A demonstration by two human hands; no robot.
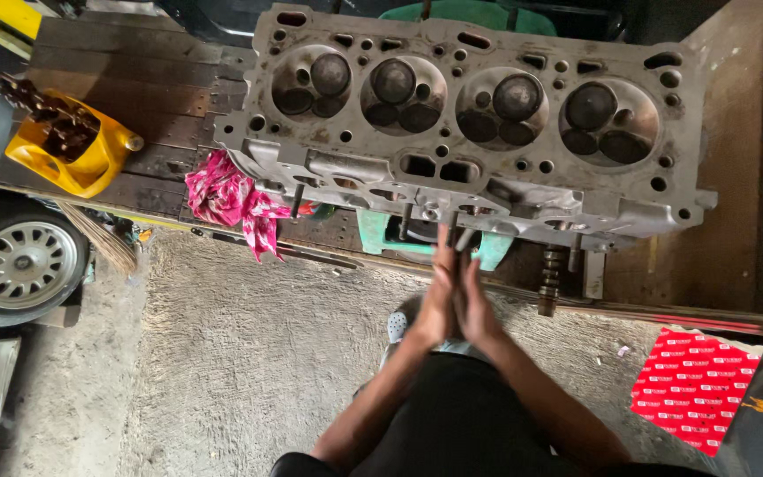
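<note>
Head view, from the left: a car wheel point(19, 263) with a silver multi-spoke rim sits on the rough concrete floor point(249, 353). Above it, on the dark plank tabletop point(125, 79), a yellow plastic jug point(72, 146), cut open, holds a greasy chain. Beside it a crumpled pink patterned rag point(231, 199) hangs over the tabletop edge. Next, the grey cast-metal cylinder head point(465, 132) lies on the tabletop with its four round combustion chambers facing up, each with dark sooty valves. Just below its near edge the left hand point(437, 300) and right hand point(477, 305) are pressed palm to palm, fingers straight and pointing up at the casting, with a thin dark rod-like piece point(464, 238) seeming to stick out between the fingertips; it is blurred. Further right, a red printed sheet point(695, 389) lies flat on the floor.
</note>
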